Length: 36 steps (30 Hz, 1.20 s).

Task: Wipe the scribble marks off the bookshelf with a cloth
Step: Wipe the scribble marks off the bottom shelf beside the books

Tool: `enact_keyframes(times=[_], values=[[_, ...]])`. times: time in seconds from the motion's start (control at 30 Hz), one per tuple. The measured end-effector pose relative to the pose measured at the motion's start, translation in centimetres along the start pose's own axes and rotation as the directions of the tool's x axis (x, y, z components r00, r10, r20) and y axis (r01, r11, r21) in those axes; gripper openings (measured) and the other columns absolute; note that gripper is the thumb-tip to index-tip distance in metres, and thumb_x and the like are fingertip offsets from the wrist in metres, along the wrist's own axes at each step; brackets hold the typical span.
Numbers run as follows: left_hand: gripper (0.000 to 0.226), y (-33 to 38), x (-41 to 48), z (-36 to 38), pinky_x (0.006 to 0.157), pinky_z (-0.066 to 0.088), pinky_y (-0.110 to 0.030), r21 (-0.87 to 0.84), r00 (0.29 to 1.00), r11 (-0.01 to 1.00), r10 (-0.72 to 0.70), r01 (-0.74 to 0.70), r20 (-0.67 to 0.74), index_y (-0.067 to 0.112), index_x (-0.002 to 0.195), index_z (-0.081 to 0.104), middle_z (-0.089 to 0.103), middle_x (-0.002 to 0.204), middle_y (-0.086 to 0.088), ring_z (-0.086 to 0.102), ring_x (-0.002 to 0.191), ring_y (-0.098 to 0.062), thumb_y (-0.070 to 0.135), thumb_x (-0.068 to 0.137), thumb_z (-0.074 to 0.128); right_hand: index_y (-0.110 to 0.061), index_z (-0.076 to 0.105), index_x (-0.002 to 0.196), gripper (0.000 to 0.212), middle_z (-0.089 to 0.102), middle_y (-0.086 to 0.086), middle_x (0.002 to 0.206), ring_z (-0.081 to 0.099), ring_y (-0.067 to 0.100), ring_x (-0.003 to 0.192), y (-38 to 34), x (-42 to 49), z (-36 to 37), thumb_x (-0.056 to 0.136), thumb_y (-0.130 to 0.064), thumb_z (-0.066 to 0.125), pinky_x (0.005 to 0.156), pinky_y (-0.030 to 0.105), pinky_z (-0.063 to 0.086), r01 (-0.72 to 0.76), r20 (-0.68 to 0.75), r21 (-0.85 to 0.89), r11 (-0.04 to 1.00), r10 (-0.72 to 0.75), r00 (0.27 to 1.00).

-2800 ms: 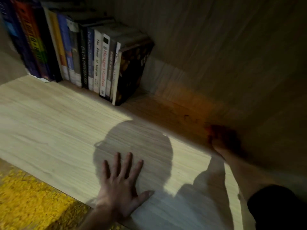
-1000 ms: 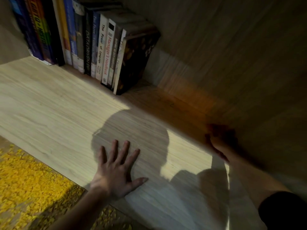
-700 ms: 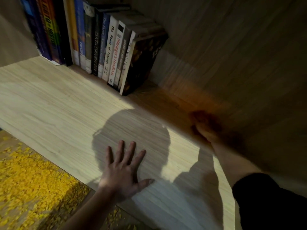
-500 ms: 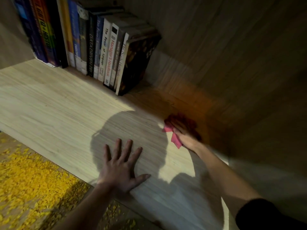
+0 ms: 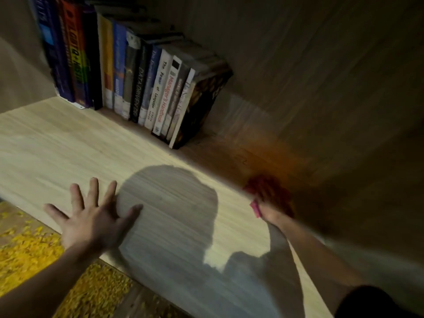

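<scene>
Braces left hand (image 5: 91,216) flat, fingers spread, well left of the grip, likely for balance. Presses cloth (image 5: 253,188) under right hand (image 5: 273,203); too blurred to tell whether fingers curl. Faint marks (image 5: 243,160) just beyond. Pale wood shelf (image 5: 68,138), books (image 5: 160,92) behind-left, yellow rug (image 5: 34,253) below.

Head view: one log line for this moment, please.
left hand flat on shelf | right hand on red cloth, blurred | books standing rear-left
</scene>
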<state>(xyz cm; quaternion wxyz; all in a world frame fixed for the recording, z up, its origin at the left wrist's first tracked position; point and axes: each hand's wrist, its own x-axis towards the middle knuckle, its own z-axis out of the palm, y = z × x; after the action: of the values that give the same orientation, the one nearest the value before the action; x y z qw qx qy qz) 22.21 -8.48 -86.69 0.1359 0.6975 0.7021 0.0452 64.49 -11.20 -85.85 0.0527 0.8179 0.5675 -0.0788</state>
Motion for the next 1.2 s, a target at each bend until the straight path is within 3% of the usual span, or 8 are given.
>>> enact_keyframes(times=[0.23, 0.37, 0.5, 0.8, 0.93, 1.07, 1.13, 1.2], values=[[0.099, 0.3, 0.0, 0.4, 0.106, -0.006, -0.068, -0.001, 0.999, 1.0, -0.012, 0.012, -0.05, 0.038, 0.151, 0.006, -0.001, 0.162, 0.002, -0.014, 0.145, -0.029, 0.088, 0.066, -0.002, -0.031, 0.01, 0.151, 0.063, 0.003, 0.005, 0.16, 0.0, 0.035, 0.144, -6.3, 7.0, -2.8, 0.095, -0.053, 0.026, 0.114, 0.058, 0.002, -0.415, -0.046, 0.12, 0.902, 0.423, 0.905], [0.099, 0.0, 0.2, 0.2, 0.105, -0.007, -0.069, -0.005, 0.999, 1.0, -0.014, 0.014, -0.037, 0.038, 0.151, 0.009, 0.001, 0.162, 0.002, -0.013, 0.146, -0.029, 0.088, 0.066, -0.001, -0.029, 0.011, 0.153, 0.061, 0.0, 0.003, 0.161, 0.007, 0.031, 0.147, -16.3, 6.2, -1.5, 0.098, -0.045, 0.032, 0.118, 0.048, 0.007, 0.022, -0.022, 0.146, 0.989, -0.019, 1.0], [0.098, -0.1, -0.2, 0.0, 0.106, -0.006, -0.068, -0.033, 0.999, 0.999, -0.005, 0.003, -0.052, 0.038, 0.15, 0.018, 0.008, 0.161, 0.001, -0.008, 0.146, -0.03, 0.086, 0.067, -0.001, -0.03, 0.03, 0.149, 0.045, 0.025, -0.001, 0.157, 0.022, 0.018, 0.144, -14.8, 1.7, -1.5, 0.103, -0.032, 0.032, 0.118, 0.036, 0.015, 0.455, -0.045, 0.221, 0.863, -0.457, 0.888], [0.099, 0.0, 0.0, 0.3, 0.103, -0.011, -0.066, -0.018, 0.997, 1.0, -0.013, 0.012, -0.079, 0.038, 0.149, 0.022, 0.008, 0.161, 0.0, -0.007, 0.147, -0.03, 0.085, 0.065, 0.0, -0.032, 0.038, 0.142, 0.053, 0.031, 0.002, 0.151, 0.02, 0.026, 0.142, -7.8, 10.9, -2.9, 0.089, -0.034, 0.033, 0.117, 0.047, 0.008, -0.103, -0.078, 0.133, 0.986, 0.114, 0.99], [0.097, 0.0, 0.1, 0.2, 0.104, -0.009, -0.064, -0.014, 0.996, 1.0, -0.021, 0.02, -0.087, 0.037, 0.146, 0.032, 0.019, 0.159, 0.0, 0.0, 0.147, -0.03, 0.086, 0.067, 0.004, -0.032, 0.021, 0.15, 0.07, 0.016, 0.007, 0.158, 0.019, 0.029, 0.142, -16.3, 10.2, -3.8, 0.087, -0.029, 0.052, 0.114, 0.046, 0.019, 0.145, -0.039, 0.042, 0.989, -0.143, 0.989], [0.094, -0.1, 0.0, 0.6, 0.104, -0.001, -0.066, 0.019, 0.997, 1.0, -0.019, 0.021, -0.076, 0.035, 0.141, 0.044, 0.033, 0.154, -0.002, 0.013, 0.145, -0.032, 0.087, 0.071, 0.009, -0.015, 0.039, 0.145, 0.044, 0.039, 0.003, 0.147, 0.044, -0.002, 0.123, -15.3, 5.5, -2.7, 0.103, -0.028, 0.03, 0.11, 0.021, 0.029, 0.628, -0.011, 0.133, 0.767, -0.632, 0.775], [0.092, -0.2, 0.1, 0.7, 0.103, 0.001, -0.067, 0.021, 0.997, 1.0, -0.013, 0.015, -0.077, 0.033, 0.139, 0.047, 0.037, 0.152, -0.004, 0.018, 0.144, -0.034, 0.086, 0.073, 0.011, -0.015, 0.036, 0.143, 0.042, 0.037, -0.002, 0.146, 0.027, -0.005, 0.129, -11.1, 7.4, -3.3, 0.103, -0.025, 0.033, 0.111, 0.008, 0.01, 0.583, -0.042, 0.104, 0.806, -0.583, 0.812], [0.091, -0.2, 0.2, 0.9, 0.102, 0.002, -0.068, 0.03, 0.996, 1.0, 0.001, 0.002, -0.091, 0.032, 0.138, 0.049, 0.039, 0.15, -0.006, 0.021, 0.142, -0.036, 0.086, 0.074, 0.012, -0.022, 0.019, 0.143, 0.043, 0.024, -0.002, 0.151, 0.019, 0.016, 0.144, -8.1, 11.0, -3.5, 0.102, -0.024, 0.032, 0.119, 0.028, 0.009, 0.434, -0.082, 0.045, 0.9, -0.429, 0.899]])
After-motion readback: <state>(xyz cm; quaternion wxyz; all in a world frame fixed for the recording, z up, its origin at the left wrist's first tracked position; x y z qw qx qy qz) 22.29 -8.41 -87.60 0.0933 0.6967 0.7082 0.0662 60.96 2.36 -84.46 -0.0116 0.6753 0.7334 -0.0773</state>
